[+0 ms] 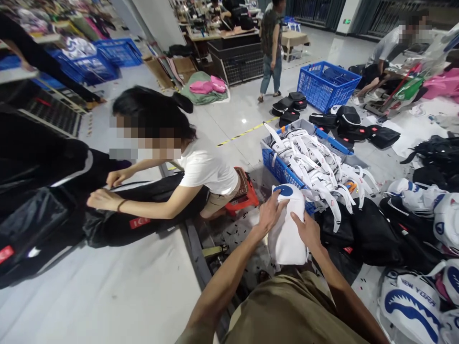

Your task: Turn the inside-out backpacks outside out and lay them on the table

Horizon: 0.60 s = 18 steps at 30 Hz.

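Item: a white fabric backpack panel with a blue oval patch [287, 229] is being held upright over the lap, above a khaki-clad knee [287, 306], just in front of a blue plastic crate [278, 167].

Left hand [270, 215]: is being laid flat against the panel's left upper edge, fingers extended and slightly spread, the fingertips reaching toward the blue patch.

Right hand [307, 229]: is being pressed on the panel's right side, fingers lying close together and pointing up-left; whether the cloth is being pinched under them cannot be told.

Surroundings: the blue crate is being filled to overflowing with white straps bearing dark print [319, 167], several of which are hanging over its rim toward the panel. Black fabric pieces [362, 229] are being kept on the floor just right of the panel. White bag fronts printed with a blue shark mouth [409, 298] are lying at lower right. Small black scraps are scattered over the grey floor [236, 119].

Co-worker: a person in a white T-shirt [206, 167] is being seated on a low red stool [245, 193] to the left, both hands being held on a large black bag [118, 215] on a pale work surface [107, 296]. A second blue crate [328, 83] is standing well apart, farther back.
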Available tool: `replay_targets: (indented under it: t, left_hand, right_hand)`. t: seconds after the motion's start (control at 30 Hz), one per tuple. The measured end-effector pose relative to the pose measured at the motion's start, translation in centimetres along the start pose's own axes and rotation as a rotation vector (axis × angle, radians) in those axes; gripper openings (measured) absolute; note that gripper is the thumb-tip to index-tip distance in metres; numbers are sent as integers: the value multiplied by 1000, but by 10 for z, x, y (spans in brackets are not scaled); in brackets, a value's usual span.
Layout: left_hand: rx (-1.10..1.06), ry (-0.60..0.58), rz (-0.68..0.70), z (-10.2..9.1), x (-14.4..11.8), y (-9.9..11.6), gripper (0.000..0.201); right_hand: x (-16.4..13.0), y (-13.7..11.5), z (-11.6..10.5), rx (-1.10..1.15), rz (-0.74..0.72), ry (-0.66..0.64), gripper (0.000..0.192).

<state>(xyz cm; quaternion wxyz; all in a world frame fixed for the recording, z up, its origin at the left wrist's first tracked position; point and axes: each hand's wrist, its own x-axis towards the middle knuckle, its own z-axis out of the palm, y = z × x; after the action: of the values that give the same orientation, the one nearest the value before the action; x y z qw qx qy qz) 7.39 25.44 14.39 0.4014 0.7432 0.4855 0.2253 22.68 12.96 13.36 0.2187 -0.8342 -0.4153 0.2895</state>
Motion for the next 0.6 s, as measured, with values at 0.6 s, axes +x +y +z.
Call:
replay_targets:
  t: [0.6]
  left_hand:
    - [-214, 193, -163, 19, -33, -57, 67]
  right_hand:
    - [4, 38, 33, 129, -94, 68, 79]
